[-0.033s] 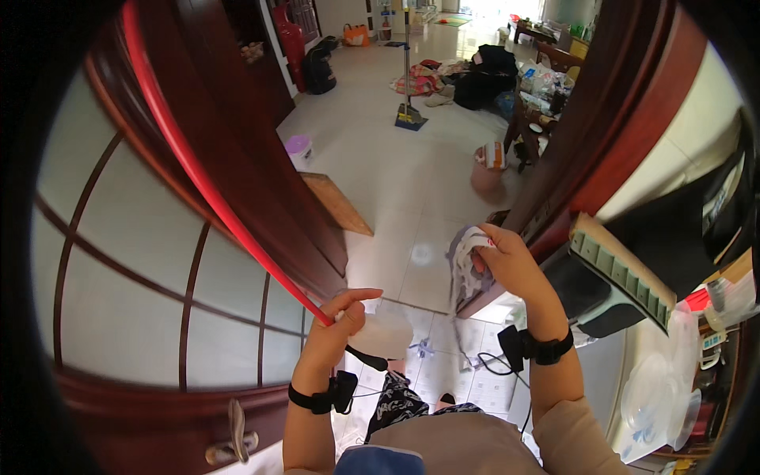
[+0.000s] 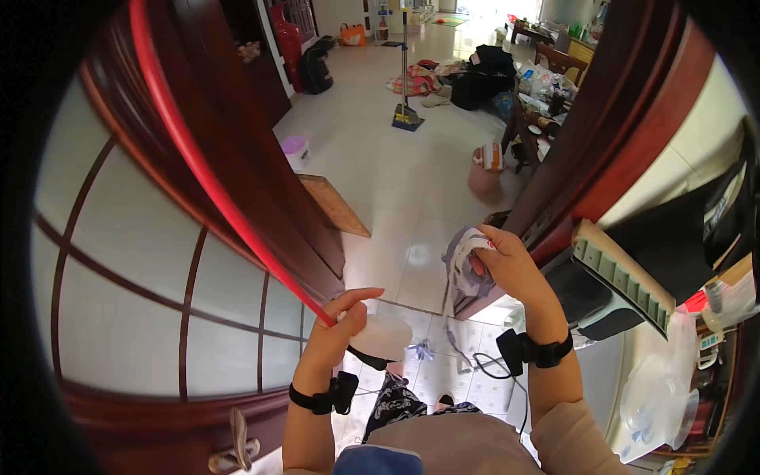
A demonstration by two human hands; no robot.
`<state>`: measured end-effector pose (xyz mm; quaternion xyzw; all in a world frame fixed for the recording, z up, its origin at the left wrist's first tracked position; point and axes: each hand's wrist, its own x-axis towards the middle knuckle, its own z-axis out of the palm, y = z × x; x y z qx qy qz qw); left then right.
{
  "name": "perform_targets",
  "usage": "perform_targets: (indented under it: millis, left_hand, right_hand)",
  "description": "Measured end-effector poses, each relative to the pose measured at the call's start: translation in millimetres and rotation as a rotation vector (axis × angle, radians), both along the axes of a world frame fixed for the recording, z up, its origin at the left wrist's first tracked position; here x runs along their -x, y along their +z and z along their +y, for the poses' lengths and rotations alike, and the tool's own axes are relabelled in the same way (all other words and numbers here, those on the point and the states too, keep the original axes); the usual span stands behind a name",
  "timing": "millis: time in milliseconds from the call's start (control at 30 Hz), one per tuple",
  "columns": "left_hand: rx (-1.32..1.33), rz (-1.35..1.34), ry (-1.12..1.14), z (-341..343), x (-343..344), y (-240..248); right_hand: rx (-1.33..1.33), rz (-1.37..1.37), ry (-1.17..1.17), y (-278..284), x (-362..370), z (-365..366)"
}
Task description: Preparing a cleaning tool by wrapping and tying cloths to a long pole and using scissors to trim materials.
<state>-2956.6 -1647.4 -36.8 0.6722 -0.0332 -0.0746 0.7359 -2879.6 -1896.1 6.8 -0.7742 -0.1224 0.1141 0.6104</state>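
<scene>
My left hand (image 2: pixel 340 326) is closed around the lower end of a long red pole (image 2: pixel 207 184), with its index finger stretched out. The pole slants up to the far left, along the door. Just right of that hand is a whitish, rounded flat piece (image 2: pixel 386 331) with a black part under it; whether it is joined to the pole I cannot tell. My right hand (image 2: pixel 511 265) is closed on a crumpled bundle of grey and white fabric strips (image 2: pixel 461 257). A thin strip hangs from the bundle toward the tiled floor.
A glass-paned door (image 2: pixel 226 273) is at left, a dark red door frame (image 2: pixel 606 134) at right. A wooden board (image 2: pixel 336 207) leans by the doorway. Beyond are a pink bin (image 2: pixel 484 176), a broom with dustpan (image 2: pixel 406 117) and a clothes pile (image 2: pixel 479 85). A cable (image 2: pixel 495 366) hangs near my right wrist.
The hanging strip has swung slightly left. The room and the red pole have shifted a little in view; both hands keep their grip and nearly the same place.
</scene>
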Motion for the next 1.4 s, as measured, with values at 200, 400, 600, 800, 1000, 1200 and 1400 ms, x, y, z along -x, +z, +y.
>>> perform_targets:
  millis: [200, 400, 600, 800, 1000, 1200, 1400]
  left_hand:
    - [-0.027, -0.002, -0.201, 13, -80, 6]
    - [0.033, 0.066, -0.264, 8, -101, -9]
    - [0.048, 0.077, -0.191, -5, -82, -5]
    - [-0.065, -0.061, -0.076, 5, -42, 5]
    - [-0.081, -0.131, 0.02, 7, -12, 12]
    - [-0.134, -0.158, 0.028, 14, 3, 19]
    - [-0.125, -0.042, 0.087, 44, -21, 0]
  right_hand:
    - [-0.077, 0.055, -0.048, 25, -19, 15]
    - [0.058, -0.251, -0.387, 26, -6, 7]
    - [-0.116, -0.08, -0.385, 24, 28, -16]
    - [-0.246, 0.171, -0.31, 9, 112, -61]
    - [-0.286, 0.308, -0.264, -10, 141, -79]
    - [-0.531, 0.543, -0.373, -95, 109, -75]
    - [-0.048, 0.673, -0.032, -196, 48, -55]
